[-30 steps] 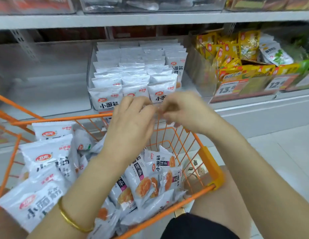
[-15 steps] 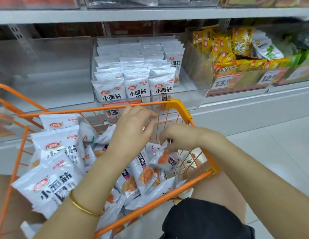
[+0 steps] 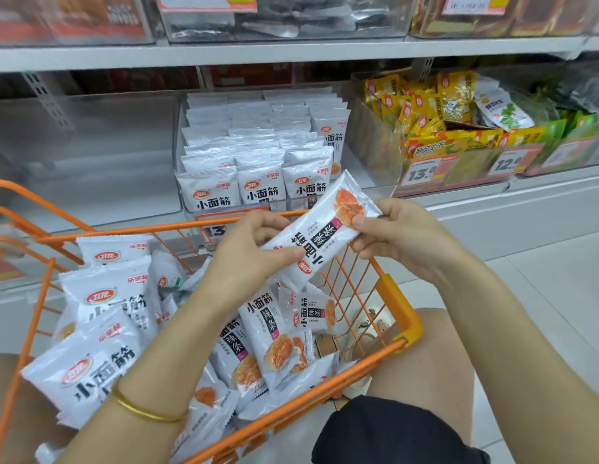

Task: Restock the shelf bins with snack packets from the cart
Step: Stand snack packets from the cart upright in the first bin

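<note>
Holding one white snack packet (image 3: pixel 319 234) slantwise above the orange cart (image 3: pixel 124 229), we pinched its lower end in our left hand (image 3: pixel 247 259) and its upper end in our right hand (image 3: pixel 405 239), in front of the clear shelf bin (image 3: pixel 178 145).

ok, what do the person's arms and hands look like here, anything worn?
No sleeves or gloves show on either arm. The left hand has a thin, plain gold bangle at its wrist. The right hand has nothing at the wrist. No watch, and no rings on the fingers that show.
</note>
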Motion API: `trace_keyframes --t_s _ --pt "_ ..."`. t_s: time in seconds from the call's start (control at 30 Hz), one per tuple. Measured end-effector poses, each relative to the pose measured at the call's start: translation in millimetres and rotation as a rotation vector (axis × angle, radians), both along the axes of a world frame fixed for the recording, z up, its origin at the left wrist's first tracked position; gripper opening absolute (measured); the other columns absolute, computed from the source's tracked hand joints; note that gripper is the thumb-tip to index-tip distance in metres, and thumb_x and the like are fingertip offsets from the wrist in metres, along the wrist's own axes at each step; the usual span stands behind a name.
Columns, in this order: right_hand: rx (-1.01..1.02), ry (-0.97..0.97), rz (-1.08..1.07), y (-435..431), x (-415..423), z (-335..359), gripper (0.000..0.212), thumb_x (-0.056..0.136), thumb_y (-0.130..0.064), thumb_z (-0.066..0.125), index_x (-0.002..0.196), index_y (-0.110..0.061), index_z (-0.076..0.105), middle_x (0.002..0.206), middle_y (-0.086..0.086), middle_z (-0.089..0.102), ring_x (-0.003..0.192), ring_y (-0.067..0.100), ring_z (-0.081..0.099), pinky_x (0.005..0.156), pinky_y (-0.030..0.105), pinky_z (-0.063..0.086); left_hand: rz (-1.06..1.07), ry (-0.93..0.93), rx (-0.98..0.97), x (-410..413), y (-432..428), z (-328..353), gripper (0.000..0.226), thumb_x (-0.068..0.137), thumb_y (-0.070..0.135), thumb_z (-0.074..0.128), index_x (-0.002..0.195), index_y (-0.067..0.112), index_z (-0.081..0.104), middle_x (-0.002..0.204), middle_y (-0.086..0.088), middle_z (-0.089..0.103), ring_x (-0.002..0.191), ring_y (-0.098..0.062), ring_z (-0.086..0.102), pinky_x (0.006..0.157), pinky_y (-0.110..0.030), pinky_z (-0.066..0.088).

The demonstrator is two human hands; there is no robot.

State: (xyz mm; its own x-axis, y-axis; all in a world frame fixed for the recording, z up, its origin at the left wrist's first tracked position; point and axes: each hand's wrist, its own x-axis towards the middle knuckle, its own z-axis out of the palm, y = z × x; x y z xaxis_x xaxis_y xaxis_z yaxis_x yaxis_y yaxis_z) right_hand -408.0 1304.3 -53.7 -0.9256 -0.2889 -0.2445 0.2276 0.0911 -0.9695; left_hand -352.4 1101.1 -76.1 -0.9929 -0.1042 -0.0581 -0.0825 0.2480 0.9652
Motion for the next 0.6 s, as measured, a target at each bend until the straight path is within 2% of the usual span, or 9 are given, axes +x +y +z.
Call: trace_keyframes --t_s 0.07,0.13,0.17,0.2,0.27,0.37,0.47,0.53,0.6 --pt "0.291 0.219 -0.041 1.5 -0.9 0.8 0.034 0.079 -0.009 0.073 0.109 -0.01 0.056 0.095 0.004 0.067 0.075 0.013 0.065 0.065 0.023 0.055 0.009 0.04 -0.078 -0.8 -5.2 8.0 0.03 0.072 0.011 0.078 0.093 0.022 0.06 0.087 0.005 0.071 0.074 -0.007 0.068 0.068 -0.024 0.055" --pt "0.589 0.593 0.006 1.6 -1.2 11.2 0.058 0.074 -0.015 0.078 0.125 -0.024 0.051 0.124 -0.008 0.055 0.108 0.01 0.055 0.091 0.023 0.046 -0.039 0.09 -0.226 -1.8 -6.7 21.6 0.026 0.072 0.013 0.079 0.086 0.026 0.062 0.084 0.008 0.069 0.069 0.0 0.063 0.059 -0.013 0.05" --pt "0.673 0.739 0.092 -1.1 -0.1 18.8 0.064 0.074 -0.018 0.078 0.131 -0.027 0.049 0.13 -0.012 0.05 0.118 0.007 0.048 0.099 0.022 0.038 -0.07 0.104 -0.279 -3.3 -5.7 28.8 0.025 0.072 0.013 0.078 0.085 0.027 0.063 0.083 0.008 0.068 0.066 0.001 0.061 0.057 -0.013 0.048" --pt "0.725 0.813 0.193 -5.6 1.6 26.0 0.064 0.075 -0.022 0.077 0.133 -0.027 0.05 0.13 -0.015 0.05 0.12 0.003 0.044 0.1 0.02 0.035 -0.096 0.121 -0.309 -5.2 -3.8 36.5 0.025 0.072 0.013 0.078 0.087 0.027 0.064 0.084 0.007 0.068 0.066 0.0 0.06 0.058 -0.013 0.047" --pt "0.755 0.82 0.353 -16.5 1.8 31.9 0.051 0.077 -0.025 0.075 0.125 -0.024 0.058 0.115 -0.014 0.059 0.103 0.002 0.053 0.088 0.02 0.043 -0.117 0.167 -0.318 -11.6 0.7 47.7 0.032 0.071 0.014 0.078 0.095 0.029 0.063 0.088 0.006 0.068 0.072 -0.003 0.062 0.066 -0.016 0.051" --pt "0.649 0.662 0.375 -26.5 -4.0 32.6 0.028 0.079 -0.021 0.073 0.104 -0.015 0.061 0.094 0.003 0.064 0.082 0.019 0.062 0.069 0.034 0.05 -0.1 0.222 -0.239 -26.5 10.4 56.5 0.046 0.072 0.015 0.077 0.109 0.032 0.056 0.093 0.003 0.067 0.08 -0.01 0.064 0.073 -0.031 0.055" --pt "0.446 0.485 0.206 -17.2 -19.7 35.7 0.017 0.08 -0.014 0.073 0.092 -0.016 0.06 0.086 0.002 0.067 0.074 0.012 0.066 0.062 0.028 0.055 -0.02 0.322 -0.279 -44.5 18.7 55.7 0.049 0.08 0.023 0.071 0.122 0.029 0.048 0.105 0.005 0.062 0.09 -0.007 0.059 0.079 -0.025 0.047" --pt "0.44 0.508 -0.007 -8.5 -38.0 39.0 0.018 0.082 -0.015 0.071 0.096 -0.016 0.061 0.091 -0.001 0.069 0.077 0.008 0.067 0.063 0.027 0.056 0.014 0.395 -0.458 -56.4 18.7 49.1 0.049 0.085 0.026 0.066 0.129 0.023 0.046 0.119 0.004 0.054 0.107 -0.008 0.051 0.09 -0.021 0.038" --pt "0.441 0.578 -0.22 -4.5 -62.0 44.9 0.026 0.083 -0.013 0.069 0.107 -0.009 0.06 0.103 0.003 0.069 0.088 0.016 0.067 0.074 0.037 0.058 0.029 0.458 -0.717 -68.0 15.7 39.5 0.048 0.088 0.027 0.061 0.133 0.016 0.046 0.133 -0.002 0.048 0.125 -0.018 0.041 0.102 -0.026 0.028"
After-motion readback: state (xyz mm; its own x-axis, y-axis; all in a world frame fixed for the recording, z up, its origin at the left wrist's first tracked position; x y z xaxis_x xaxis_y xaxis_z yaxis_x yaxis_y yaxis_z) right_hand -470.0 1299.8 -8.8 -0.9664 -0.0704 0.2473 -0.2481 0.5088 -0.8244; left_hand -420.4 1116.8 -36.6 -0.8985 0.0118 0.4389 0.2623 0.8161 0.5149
